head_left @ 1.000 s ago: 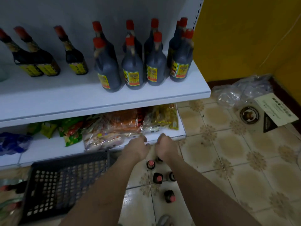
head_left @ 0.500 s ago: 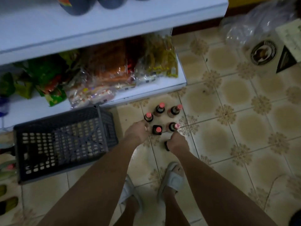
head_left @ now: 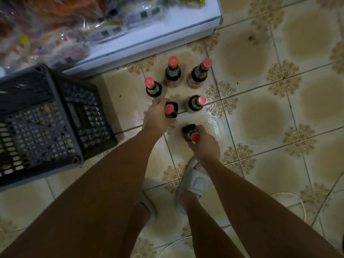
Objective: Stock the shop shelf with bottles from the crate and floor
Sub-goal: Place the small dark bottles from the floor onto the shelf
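No lettering is legible: the bottle labels (head_left: pixel 172 73) and shelf packets (head_left: pixel 46 34) are too blurred.

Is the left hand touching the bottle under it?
Touching. In the head view the left hand wraps its fingers around the dark bottle.

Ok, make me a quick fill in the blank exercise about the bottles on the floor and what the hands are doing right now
1. Each hand grips one bottle: the left hand and the right hand, so ____ bottles are held.
2. ____ other bottles stand untouched on the tiled floor.
3. Every bottle cap is ____ in colour.
4. The dark crate sits on the person's ____ side.

Missing words: two; four; red; left
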